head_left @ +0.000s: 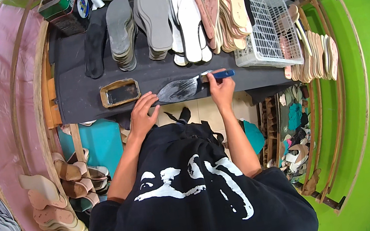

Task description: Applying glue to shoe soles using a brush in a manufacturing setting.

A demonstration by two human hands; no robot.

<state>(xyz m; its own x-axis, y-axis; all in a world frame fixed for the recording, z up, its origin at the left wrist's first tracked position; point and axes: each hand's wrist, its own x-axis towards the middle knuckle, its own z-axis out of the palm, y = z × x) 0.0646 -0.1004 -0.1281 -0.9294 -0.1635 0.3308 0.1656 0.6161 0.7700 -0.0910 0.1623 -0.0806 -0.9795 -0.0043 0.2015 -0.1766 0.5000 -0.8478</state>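
Note:
My right hand point(222, 91) is closed around a paintbrush point(223, 74) with a blue handle, its head over the right end of a dark sole-shaped piece point(176, 91). That piece lies flat on the black-covered table, its surface streaked with a whitish, wet-looking smear. At its left end my left hand point(144, 114) lies flat with the fingers stretched, their tips at the piece's edge. Just beyond this hand stands a small tan tub point(121, 92) with cut corners and a dark inside.
Stacks of grey soles point(153, 21), white soles point(188, 28) and beige soles point(231, 6) line the table's far side. A white plastic crate point(269, 53) stands at right, a green-and-dark tin point(66, 11) at far left. Wooden racks with shoe parts point(56, 218) flank me.

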